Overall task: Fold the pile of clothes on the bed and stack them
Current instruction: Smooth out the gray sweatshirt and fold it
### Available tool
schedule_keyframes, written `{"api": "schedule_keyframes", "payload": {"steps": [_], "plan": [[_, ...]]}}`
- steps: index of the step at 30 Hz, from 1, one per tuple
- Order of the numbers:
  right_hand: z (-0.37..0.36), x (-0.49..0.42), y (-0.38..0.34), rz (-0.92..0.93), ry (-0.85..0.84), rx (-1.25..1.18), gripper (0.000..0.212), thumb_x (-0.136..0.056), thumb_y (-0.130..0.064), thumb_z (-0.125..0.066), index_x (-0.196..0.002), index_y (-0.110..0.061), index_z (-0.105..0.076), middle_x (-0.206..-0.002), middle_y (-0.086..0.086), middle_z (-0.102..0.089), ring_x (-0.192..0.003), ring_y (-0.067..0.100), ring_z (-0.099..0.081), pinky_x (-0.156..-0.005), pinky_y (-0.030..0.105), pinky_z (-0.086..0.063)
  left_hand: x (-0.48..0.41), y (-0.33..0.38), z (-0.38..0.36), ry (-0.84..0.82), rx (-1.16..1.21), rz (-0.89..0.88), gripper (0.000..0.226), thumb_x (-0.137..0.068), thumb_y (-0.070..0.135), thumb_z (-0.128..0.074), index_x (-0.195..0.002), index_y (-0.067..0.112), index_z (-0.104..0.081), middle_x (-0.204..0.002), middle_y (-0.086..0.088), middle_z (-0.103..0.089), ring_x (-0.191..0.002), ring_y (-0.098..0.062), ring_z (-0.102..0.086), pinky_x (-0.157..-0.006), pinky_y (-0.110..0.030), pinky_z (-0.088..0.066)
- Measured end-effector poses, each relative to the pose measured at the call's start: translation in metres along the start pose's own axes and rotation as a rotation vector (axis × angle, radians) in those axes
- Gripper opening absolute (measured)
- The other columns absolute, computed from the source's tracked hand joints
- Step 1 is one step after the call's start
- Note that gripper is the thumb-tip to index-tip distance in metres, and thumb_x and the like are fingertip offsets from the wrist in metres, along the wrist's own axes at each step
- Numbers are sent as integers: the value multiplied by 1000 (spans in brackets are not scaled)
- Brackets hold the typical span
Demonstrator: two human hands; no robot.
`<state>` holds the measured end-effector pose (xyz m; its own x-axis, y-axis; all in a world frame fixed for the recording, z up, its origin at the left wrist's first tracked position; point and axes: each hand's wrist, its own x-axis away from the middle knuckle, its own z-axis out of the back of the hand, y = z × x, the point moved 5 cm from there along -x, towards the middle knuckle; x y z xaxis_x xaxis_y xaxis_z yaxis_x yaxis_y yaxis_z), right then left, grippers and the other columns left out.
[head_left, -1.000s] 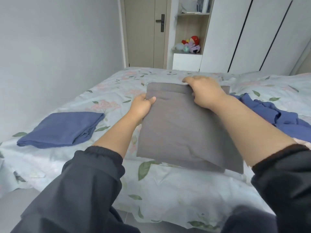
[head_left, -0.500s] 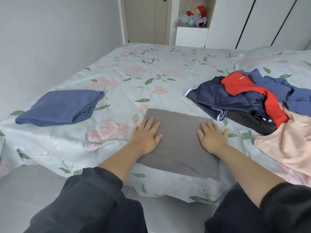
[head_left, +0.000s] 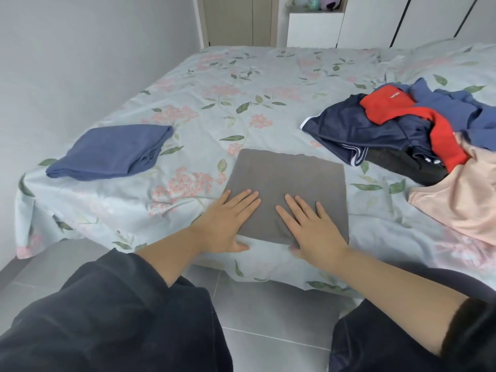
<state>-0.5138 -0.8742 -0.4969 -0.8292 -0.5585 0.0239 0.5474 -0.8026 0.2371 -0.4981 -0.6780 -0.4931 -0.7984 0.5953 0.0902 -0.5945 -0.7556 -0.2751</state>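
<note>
**Both palms flat on the folded gray piece**

Nearest to us, at the bottom of the frame, two dark sleeves (head_left: 107, 318) fill the corners above a gray tiled floor (head_left: 268, 331), bare forearms reaching up toward the middle.

Now the hands. The left hand (head_left: 228, 221) lies palm down on the lower left corner of the folded gray garment (head_left: 290, 181), fingers straight and close together, thumb out on the sheet by the near edge. The right hand (head_left: 311, 226) is flat on the same cloth just beside it, fingers straight and slightly fanned. Neither hand curls round anything, and we cannot tell whether the right thumb is tucked under the edge.

The gray garment is a neat rectangle at the near edge of the bed (head_left: 241, 84), dead center of the frame, on the pale floral sheet.

Over at middle left, well apart from it, sits a folded blue garment (head_left: 115, 151) close to the bed's corner.

Swing to the right edge and there is the unfolded pile: a peach garment (head_left: 461, 205) nearest, a black piece (head_left: 402, 165) beside it, navy shorts with white trim (head_left: 357, 130) spilling toward the center, a red garment (head_left: 418, 114) draped over them, and a blue top (head_left: 456, 103) behind.

Along the top of the frame, beyond the bed, we have a door (head_left: 236, 20), a white shelf unit (head_left: 314, 28) with soft toys (head_left: 314, 1), and white wardrobe doors (head_left: 375, 17). A gray wall (head_left: 80, 49) fills the upper left.
</note>
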Motion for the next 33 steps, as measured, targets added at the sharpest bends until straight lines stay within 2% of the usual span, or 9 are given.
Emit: {"api": "schedule_keyframes", "payload": {"steps": [3,5,8,12,18,23,27,30,33], "plan": [[10,-2,-3,-45,9,-13,79,-93,-21,-49,-151,-16,3,-158,17,1,-145,31,-12,-113,46,-21,9,-2,6,37,-4,17,77,-94,27,-45,-150,11,6,-159,-8,3,-147,-21,2,-118,-39,0],[23,0,-6,-51,44,11,74,-89,-16,-56,-150,-9,-15,-154,23,-17,-140,33,-28,-109,42,-34,15,0,21,220,18,-40,66,-83,3,-60,-144,3,-33,-148,-19,-36,-137,-33,-36,-113,-44,-28],[49,3,-12,-42,151,86,72,-48,-7,-84,-117,-1,-65,-115,26,-64,-95,31,-68,-65,31,-57,22,1,32,404,-44,-101,60,-62,-2,-78,-120,2,-63,-119,-16,-65,-109,-31,-63,-89,-42,-53],[80,-6,-4,-79,177,69,60,-63,0,-72,-121,-4,-60,-107,17,-66,-83,28,-67,-54,29,-51,22,5,42,400,-80,-32,76,-57,4,-77,-130,8,-57,-124,-12,-62,-109,-28,-62,-86,-40,-54],[128,-35,30,-144,169,118,53,-79,-5,-58,-128,-11,-38,-106,5,-56,-91,26,-61,-57,30,-33,21,-40,113,575,194,107,46,-55,-13,-69,-99,1,-71,-73,-12,-66,-57,-27,-63,-42,-29,-49],[179,-59,61,-252,252,22,34,-72,9,-51,-99,-10,-43,-92,9,-59,-73,29,-56,-50,27,-25,16,-107,170,609,326,285,29,-79,-6,-49,-102,1,-65,-95,-16,-65,-84,-33,-61,-69,-40,-47],[237,-90,59,-268,464,23,30,-72,12,-49,-90,-10,-38,-84,12,-55,-59,24,-35,-45,28,-11,38,-169,205,784,547,442,31,-79,-9,-45,-98,2,-67,-91,-12,-67,-83,-26,-58,-70,-28,-40],[274,-120,45,-240,540,-23,25,-77,7,-49,-99,-6,-47,-88,14,-58,-64,28,-44,-47,29,-17,61,-217,217,790,743,551,22,-84,-10,-49,-93,0,-67,-80,-10,-62,-76,-17,-50,-61,-16,-36],[298,-157,34,-105,466,-409,19,-82,-5,-51,-100,-12,-52,-93,12,-62,-79,31,-55,-57,30,-34,91,-263,213,731,888,651,13,-90,-3,-53,-92,-2,-66,-74,-5,-55,-73,-16,-47,-62,-17,-38]]}}
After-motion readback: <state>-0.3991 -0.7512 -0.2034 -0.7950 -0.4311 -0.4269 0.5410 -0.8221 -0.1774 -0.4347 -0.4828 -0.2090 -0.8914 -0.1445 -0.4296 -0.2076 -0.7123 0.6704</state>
